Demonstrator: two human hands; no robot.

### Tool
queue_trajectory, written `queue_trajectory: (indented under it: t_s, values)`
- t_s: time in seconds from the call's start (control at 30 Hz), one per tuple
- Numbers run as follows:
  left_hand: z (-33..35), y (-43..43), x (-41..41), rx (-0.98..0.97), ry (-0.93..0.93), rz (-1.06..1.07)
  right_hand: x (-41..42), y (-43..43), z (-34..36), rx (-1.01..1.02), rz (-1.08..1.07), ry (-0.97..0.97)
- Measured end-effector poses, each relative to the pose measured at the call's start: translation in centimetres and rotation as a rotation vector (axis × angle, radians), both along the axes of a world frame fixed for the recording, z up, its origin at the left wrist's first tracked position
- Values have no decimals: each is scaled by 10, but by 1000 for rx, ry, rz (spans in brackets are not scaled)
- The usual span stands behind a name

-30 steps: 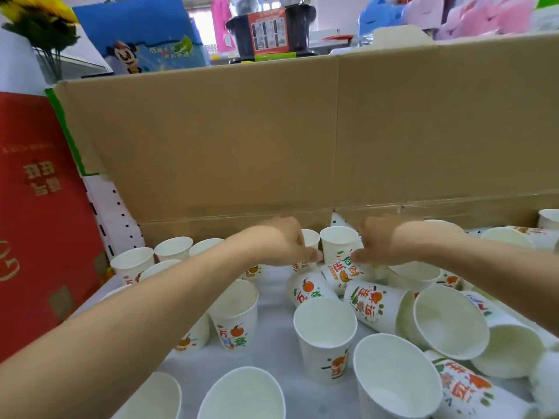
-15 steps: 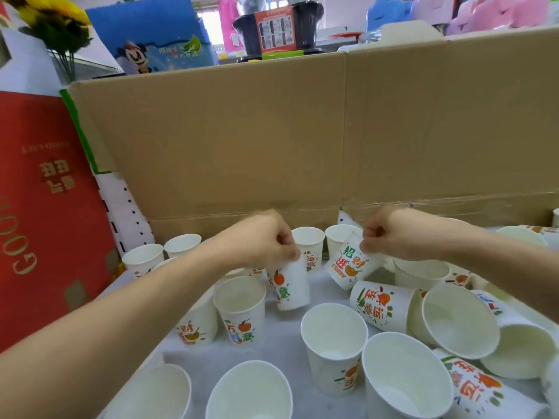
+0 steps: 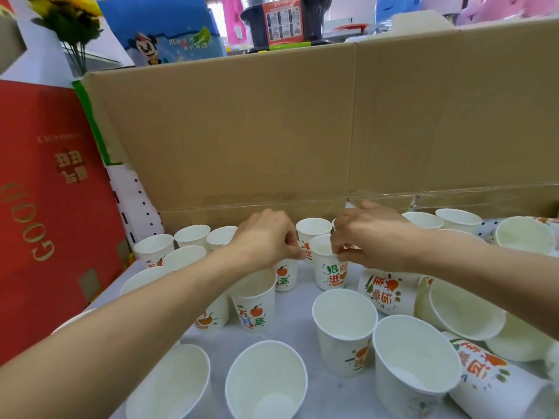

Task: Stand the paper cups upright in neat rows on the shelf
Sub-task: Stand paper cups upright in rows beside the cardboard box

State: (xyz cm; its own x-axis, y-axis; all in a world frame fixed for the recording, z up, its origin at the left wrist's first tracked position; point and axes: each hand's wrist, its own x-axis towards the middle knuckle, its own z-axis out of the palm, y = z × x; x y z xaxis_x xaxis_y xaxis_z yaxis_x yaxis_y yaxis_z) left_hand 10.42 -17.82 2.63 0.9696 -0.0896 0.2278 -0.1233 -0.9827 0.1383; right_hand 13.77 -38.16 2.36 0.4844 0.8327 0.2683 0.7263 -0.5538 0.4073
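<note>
At the far left, the red box (image 3: 45, 207) is bounding the shelf (image 3: 299, 319) and the cardboard wall (image 3: 272, 131) is closing off its back, so both are serving as straight edges for the rows. Against that back corner, the upright cups (image 3: 192, 235) are standing mouth-up, close together in a line. Moving right, our left hand (image 3: 266, 237) is pinching the left cup (image 3: 284, 276) from above. The fingers (image 3: 295, 251) are curled together on the paper, and the hand is hiding the rim. We are holding the cup at the top so that its base is meeting the shelf flat and its thin wall is not being crushed. Just beside it, our right hand (image 3: 372, 234) is gripping the right cup (image 3: 329, 272) the same way, with its fingers (image 3: 340, 251) clamped on the near rim. This cup is upright, but we cannot tell whether its base is resting on the shelf or hanging just above it. Both cups are sitting just in front of the back line, which we judge to be the next row forming. Further right, the tipped cups (image 3: 387, 290) are lying on their sides and overlapping one another, not yet stood up. We are judging the task partly done, because that right-hand pile is awaiting sorting.
</note>
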Motion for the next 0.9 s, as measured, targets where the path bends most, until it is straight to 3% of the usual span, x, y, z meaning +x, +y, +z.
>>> queue_trajectory:
  t_s: [0.1,0.2,0.33,0.43,0.67,0.9]
  values:
    - [1,-2,-2,-19,15,5,-4,-1,3,9,-29,44]
    - [9,-2,-10,-46,-83,-24,-12,-17,21,191,-71,140]
    - [20,-22,-27,-228,-91,-392,-32,-68,49,297,-84,435]
    - [18,-57,-30,-168,21,-634,-51,-102,56,212,-159,617]
    - [12,-110,-10,97,224,-819,-63,-117,32,115,-302,469]
    - [12,-115,-6,283,139,-796,-54,-123,21,93,-363,364]
